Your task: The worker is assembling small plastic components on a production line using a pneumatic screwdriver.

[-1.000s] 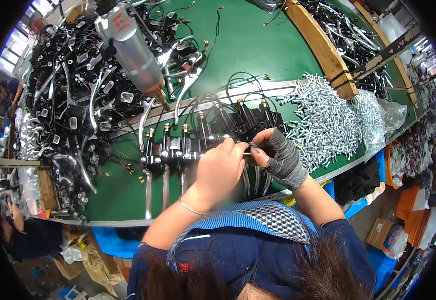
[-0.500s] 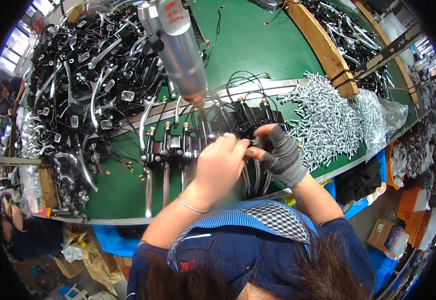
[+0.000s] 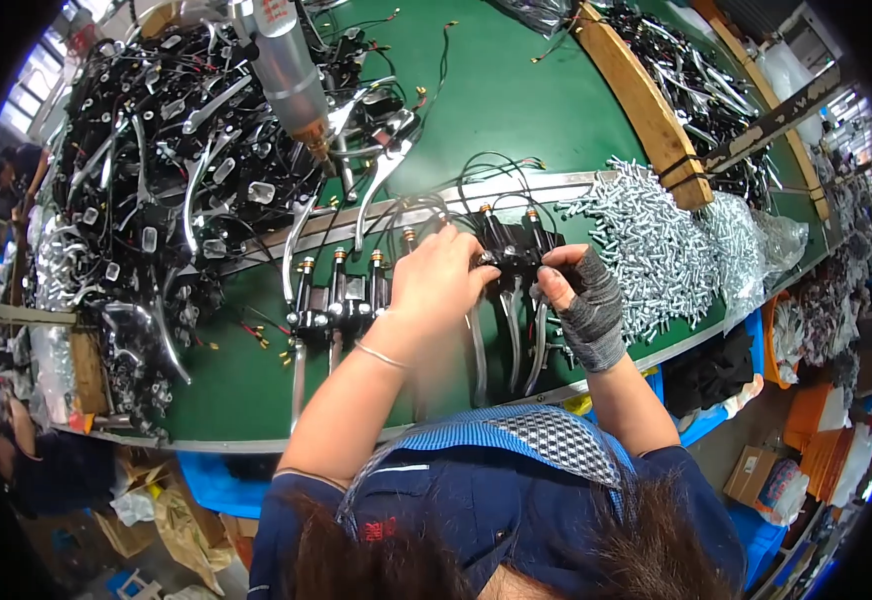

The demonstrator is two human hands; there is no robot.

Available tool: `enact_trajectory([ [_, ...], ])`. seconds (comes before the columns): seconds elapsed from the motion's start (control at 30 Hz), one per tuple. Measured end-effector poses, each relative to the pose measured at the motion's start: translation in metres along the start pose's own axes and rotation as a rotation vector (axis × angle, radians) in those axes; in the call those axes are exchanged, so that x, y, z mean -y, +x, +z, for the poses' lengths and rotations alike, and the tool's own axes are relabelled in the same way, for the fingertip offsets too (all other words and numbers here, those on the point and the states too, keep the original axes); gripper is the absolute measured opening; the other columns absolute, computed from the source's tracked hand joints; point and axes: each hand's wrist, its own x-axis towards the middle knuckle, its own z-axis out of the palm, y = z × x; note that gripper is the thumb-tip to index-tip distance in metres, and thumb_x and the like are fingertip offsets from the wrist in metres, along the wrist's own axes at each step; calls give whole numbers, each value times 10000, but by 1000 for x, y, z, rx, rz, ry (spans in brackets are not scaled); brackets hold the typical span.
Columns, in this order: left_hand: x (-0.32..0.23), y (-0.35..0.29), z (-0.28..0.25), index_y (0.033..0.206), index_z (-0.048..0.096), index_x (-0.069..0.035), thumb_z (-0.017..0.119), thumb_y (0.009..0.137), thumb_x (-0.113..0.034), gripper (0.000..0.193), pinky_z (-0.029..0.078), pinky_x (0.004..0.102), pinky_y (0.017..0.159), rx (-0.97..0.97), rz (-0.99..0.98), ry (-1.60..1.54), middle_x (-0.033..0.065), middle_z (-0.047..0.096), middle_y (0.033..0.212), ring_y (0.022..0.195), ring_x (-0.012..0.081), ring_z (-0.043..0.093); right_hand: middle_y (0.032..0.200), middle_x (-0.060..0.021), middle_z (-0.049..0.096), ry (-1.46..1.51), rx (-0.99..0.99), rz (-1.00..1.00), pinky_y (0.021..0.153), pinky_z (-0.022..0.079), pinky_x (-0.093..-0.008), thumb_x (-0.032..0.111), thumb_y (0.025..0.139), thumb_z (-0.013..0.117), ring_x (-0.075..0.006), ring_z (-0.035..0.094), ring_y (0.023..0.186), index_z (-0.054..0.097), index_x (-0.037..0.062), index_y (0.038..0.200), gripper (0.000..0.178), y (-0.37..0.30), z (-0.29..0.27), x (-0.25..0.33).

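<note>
My left hand point(image 3: 436, 272), bare with a bracelet at the wrist, is closed around the black body of a brake lever in the middle of a row. The black brake levers point(image 3: 501, 245) stand side by side, their silver blades pointing toward me. My right hand point(image 3: 588, 305), in a grey fingerless glove, has thumb and forefinger drawn together beside the row's right end; what lies between them is too small to make out. A metal power screwdriver point(image 3: 286, 75) hangs above the row, left of my hands, its tip near a loose silver brake lever point(image 3: 384, 175).
Silver bolts point(image 3: 651, 255) lie heaped right of my right hand, beside clear plastic point(image 3: 756, 245). A big pile of black and silver levers point(image 3: 166, 150) covers the table's left. A wooden bar point(image 3: 646, 105) and a metal rail point(image 3: 576, 182) cross the green table point(image 3: 496, 90).
The screwdriver has swung up and left, away from the row. My hands, close together before, have parted: the left reaches slightly farther, the right has shifted to the right.
</note>
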Motion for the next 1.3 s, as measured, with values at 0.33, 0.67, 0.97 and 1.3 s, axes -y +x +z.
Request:
enact_trajectory([
  [0.33,14,-8,-19,861,584,-72,655,740,-225,208,465,380,748,128,-71,-43,97,551,926,906,284,559,985,-102,564,-358,130,-507,844,435,-283,273,695,731,-167,552,913,393,8,1200,662,116,110,65],
  [0.67,22,-17,9,887,601,-32,640,711,-102,193,464,399,772,-87,199,-165,174,570,936,905,345,557,828,-63,593,-22,234,-371,688,471,-290,219,667,772,-143,564,761,391,16,1161,657,135,199,103],
  [0.97,24,-16,-8,822,582,-36,664,720,-177,192,458,398,684,-8,34,-78,128,532,821,782,318,551,756,-59,531,395,48,-193,642,495,-309,139,678,698,-184,565,687,405,30,1154,569,130,75,78],
  [1.3,7,-15,-12,838,602,-42,678,716,-196,211,453,366,657,-7,36,36,106,537,792,750,288,559,755,-83,510,537,-29,-157,607,509,-340,148,672,650,-202,561,629,383,-13,1140,563,75,42,59],
])
